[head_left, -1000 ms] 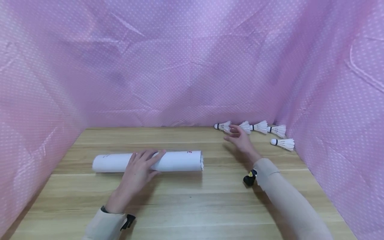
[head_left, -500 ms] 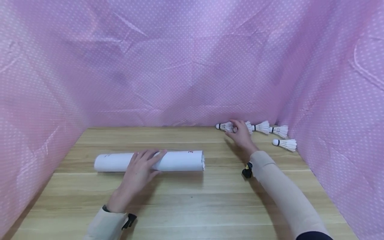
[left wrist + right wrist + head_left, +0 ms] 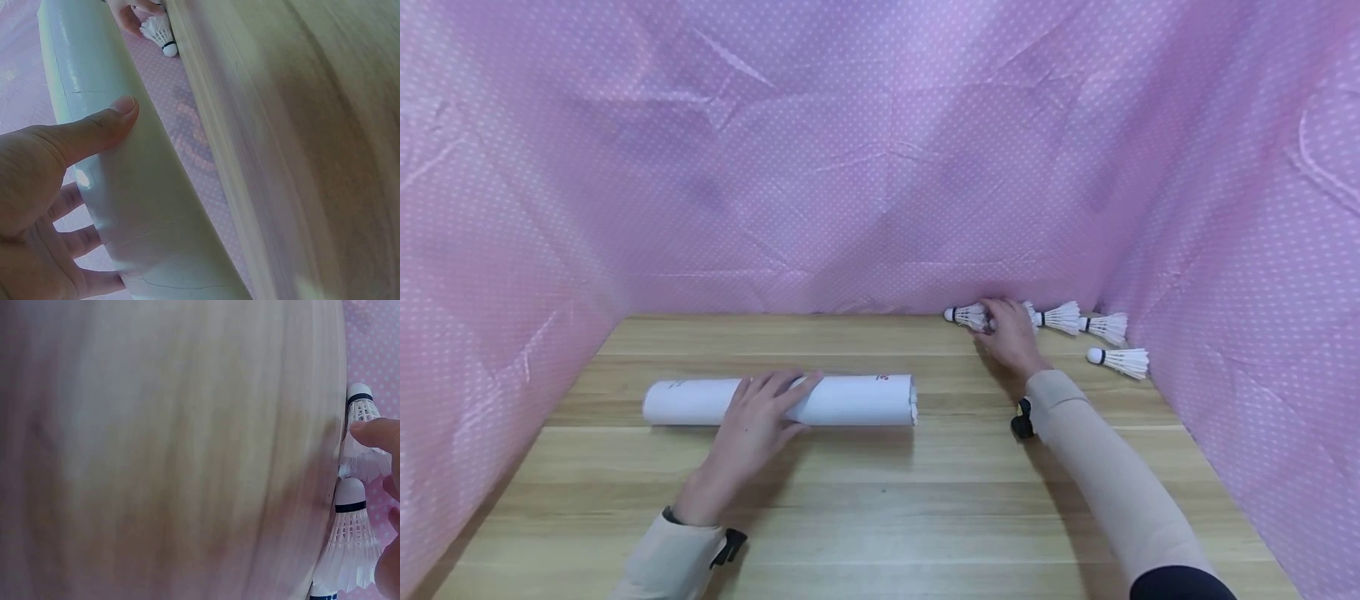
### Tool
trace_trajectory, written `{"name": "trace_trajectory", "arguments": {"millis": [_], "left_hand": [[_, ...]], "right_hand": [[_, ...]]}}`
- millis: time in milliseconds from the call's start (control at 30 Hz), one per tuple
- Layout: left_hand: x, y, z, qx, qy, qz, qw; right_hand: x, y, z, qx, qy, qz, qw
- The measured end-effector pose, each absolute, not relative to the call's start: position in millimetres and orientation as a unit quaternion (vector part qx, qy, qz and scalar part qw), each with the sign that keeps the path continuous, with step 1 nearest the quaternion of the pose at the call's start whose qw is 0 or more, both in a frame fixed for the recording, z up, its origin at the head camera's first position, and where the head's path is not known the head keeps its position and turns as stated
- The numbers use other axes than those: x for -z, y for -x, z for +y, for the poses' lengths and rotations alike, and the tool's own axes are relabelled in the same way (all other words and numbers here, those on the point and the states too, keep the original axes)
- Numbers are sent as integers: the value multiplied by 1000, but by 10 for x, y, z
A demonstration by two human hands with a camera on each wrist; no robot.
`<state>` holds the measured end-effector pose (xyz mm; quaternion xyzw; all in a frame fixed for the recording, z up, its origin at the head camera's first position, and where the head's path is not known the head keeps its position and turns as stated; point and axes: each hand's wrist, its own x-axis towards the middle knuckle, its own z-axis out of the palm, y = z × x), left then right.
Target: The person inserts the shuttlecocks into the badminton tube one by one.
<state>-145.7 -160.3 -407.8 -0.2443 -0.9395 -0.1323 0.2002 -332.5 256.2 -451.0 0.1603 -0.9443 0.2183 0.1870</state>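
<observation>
A long white shuttlecock tube [image 3: 861, 400] with small red print lies crosswise on the wooden table. My left hand [image 3: 751, 433] grips its middle, thumb on one side and fingers on the other, as the left wrist view shows of the tube [image 3: 134, 181]. At the far edge, my right hand [image 3: 1011, 335] pinches the leftmost white shuttlecock [image 3: 962, 315] by its feathers. In the right wrist view the thumb lies on that shuttlecock's skirt [image 3: 361, 411]. A second shuttlecock [image 3: 351, 531] sits right behind it, partly hidden by the hand in the head view.
More shuttlecocks stretch rightward along the back edge, including one shuttlecock [image 3: 1062, 317] and another [image 3: 1107, 328]. A separate shuttlecock [image 3: 1118, 362] lies nearer, by the right edge. Pink dotted cloth [image 3: 865, 167] walls the table [image 3: 880, 517] at the back and sides.
The right hand has moved in over the row, and its fingers have closed on the leftmost shuttlecock. The left hand stays on the tube; the whole view has shifted slightly.
</observation>
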Motion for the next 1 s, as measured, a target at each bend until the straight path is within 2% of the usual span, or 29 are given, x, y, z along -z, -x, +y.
{"name": "trace_trajectory", "arguments": {"millis": [233,600,1000], "left_hand": [[4069,1463,-1583,131,240,-942,195],[4074,1463,-1560,138,239,-941,194],[4073,1471,-1553,134,235,-945,183]], "right_hand": [[4501,3335,2537,-210,-186,-943,177],[4465,3306,2418,-260,-196,-940,107],[4495,3282,2254,-316,-143,-936,65]]}}
